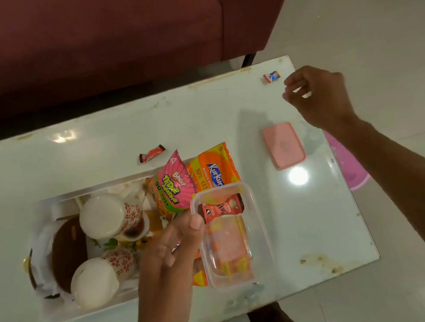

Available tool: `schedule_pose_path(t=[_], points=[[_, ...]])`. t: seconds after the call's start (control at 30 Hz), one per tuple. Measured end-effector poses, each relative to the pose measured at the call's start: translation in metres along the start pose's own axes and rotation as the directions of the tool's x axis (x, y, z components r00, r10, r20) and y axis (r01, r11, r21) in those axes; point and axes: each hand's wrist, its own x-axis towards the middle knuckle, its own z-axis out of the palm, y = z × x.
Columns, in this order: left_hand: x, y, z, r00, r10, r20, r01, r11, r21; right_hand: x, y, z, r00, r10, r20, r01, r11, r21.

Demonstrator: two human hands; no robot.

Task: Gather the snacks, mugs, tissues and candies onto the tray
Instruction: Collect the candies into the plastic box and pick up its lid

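A white tray point(52, 203) on the glass table holds two floral mugs point(106, 218) point(97, 277) lying on their sides, a brown round basket with tissue point(65, 254), a pink Bingo packet point(175, 189) and an orange Kurkure packet point(215, 168). My left hand point(171, 247) grips the rim of a clear plastic box point(230, 238) with a red candy point(222, 208) inside. A red candy point(152, 154) lies behind the tray. A small blue and red candy point(272, 76) sits at the far right corner, just left of my right hand point(318, 96), whose fingers are curled and hold nothing.
A pink lid point(283, 144) lies on the table right of the tray. A maroon sofa point(112, 34) stands behind the table. A pink plastic basin point(349, 161) sits on the tiled floor beyond the right edge. Stains mark the table's near right corner point(321, 262).
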Motion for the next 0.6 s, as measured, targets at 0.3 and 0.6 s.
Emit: schedule_pose_path(t=[0.3,0.6], points=[[0.012,0.009,-0.011,0.988,0.121,-0.093,-0.117,0.992,0.045,0.105,0.035,0.077,0.969,-0.079,0.235,0.171,0.9,-0.401],[0.017,0.017,-0.019,0.954,0.057,-0.295,-0.042,0.998,0.056,0.034,-0.013,0.029,0.996,-0.092,-0.001,0.091,0.986,0.141]])
